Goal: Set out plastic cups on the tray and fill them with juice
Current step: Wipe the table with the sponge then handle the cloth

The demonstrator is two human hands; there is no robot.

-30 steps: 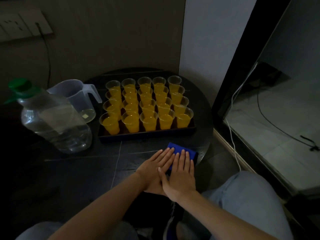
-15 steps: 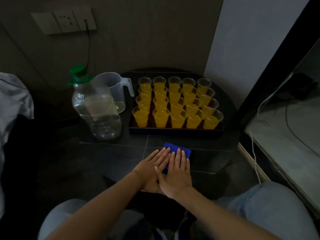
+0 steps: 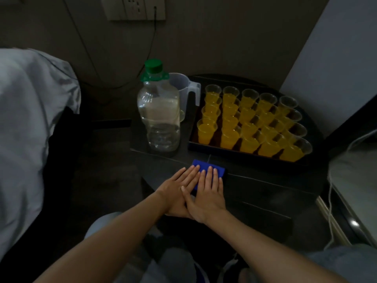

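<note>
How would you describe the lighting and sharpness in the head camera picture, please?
In the head view the light is dim, so the dark tray and tabletop nearly merge, while the juice cups read bright yellow; in the same head view the left hand and right hand, flat on the blue pad, look sharp, and the pale fabric at the left edge is soft.

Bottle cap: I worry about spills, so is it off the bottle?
No, the green cap sits on the neck of the clear bottle.
</note>
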